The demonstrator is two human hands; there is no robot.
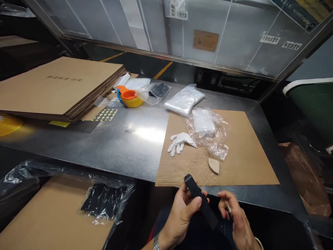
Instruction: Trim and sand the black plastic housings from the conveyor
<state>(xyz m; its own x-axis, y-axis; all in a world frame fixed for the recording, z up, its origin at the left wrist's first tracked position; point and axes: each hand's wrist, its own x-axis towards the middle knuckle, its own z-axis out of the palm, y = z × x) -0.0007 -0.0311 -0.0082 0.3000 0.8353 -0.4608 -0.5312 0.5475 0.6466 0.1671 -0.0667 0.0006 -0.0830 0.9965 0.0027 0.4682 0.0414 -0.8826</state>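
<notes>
My left hand (179,213) grips a long flat black bar-shaped object (200,199) just below the front edge of the metal table (125,139). My right hand (238,218) is beside the bar's lower end, its fingers curled around something small and shiny that I cannot make out. On the brown cardboard sheet (241,156) ahead of my hands lie a white glove (180,141), a crumpled clear plastic bag (209,133) and a small beige wedge-shaped piece (214,165).
A stack of flat cardboard (57,86) fills the table's left side, with a sheet of black stickers (105,115), an orange and yellow tape dispenser (128,97) and bagged items (183,100) behind. A box with a bag of black parts (104,199) sits lower left. A green bin (312,104) stands right.
</notes>
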